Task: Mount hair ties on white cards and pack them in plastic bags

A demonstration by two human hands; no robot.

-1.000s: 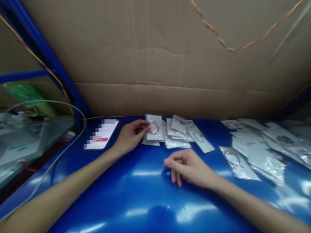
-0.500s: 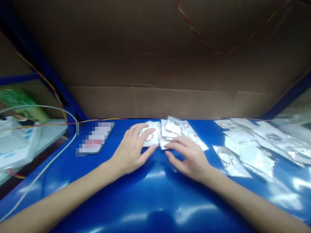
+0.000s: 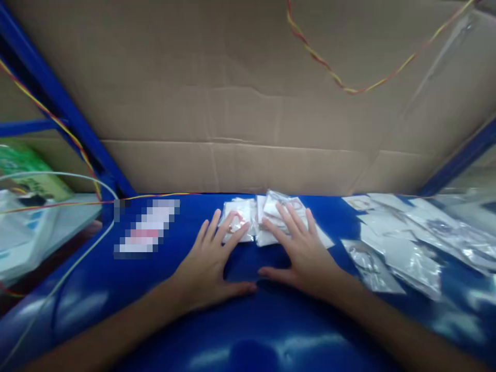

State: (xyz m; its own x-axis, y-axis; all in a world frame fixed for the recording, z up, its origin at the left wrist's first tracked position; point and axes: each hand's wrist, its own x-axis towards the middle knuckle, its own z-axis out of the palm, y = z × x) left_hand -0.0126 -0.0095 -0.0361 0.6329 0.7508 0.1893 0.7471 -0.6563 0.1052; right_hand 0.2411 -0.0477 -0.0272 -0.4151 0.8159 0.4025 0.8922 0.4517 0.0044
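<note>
My left hand (image 3: pixel 211 266) is open, fingers spread, with its fingertips at the near side of a small white packet (image 3: pixel 239 219) that shows a reddish loop through its clear wrapping. Just right of that packet sits a pile of similar white packets in clear plastic (image 3: pixel 267 235). Over this pile lie the fingertips of my right hand (image 3: pixel 302 248), which is also open with the fingers fanned out. Both thumbs point inward at each other above the blue surface (image 3: pixel 248 320). Parts of the right pile are hidden under my fingers.
To the right lie several more clear bags with white cards (image 3: pixel 411 253), overlapping. A phone-like slab (image 3: pixel 149 227), blurred out, rests at the left. Cardboard (image 3: pixel 232 103) walls the back. A pale cable (image 3: pixel 77 243) and a red-yellow twisted wire (image 3: pixel 352 90) run nearby.
My fingers have spread wider and both thumbs have moved down toward me. My right fingers now reach over the pile instead of its near edge. The view has brightened.
</note>
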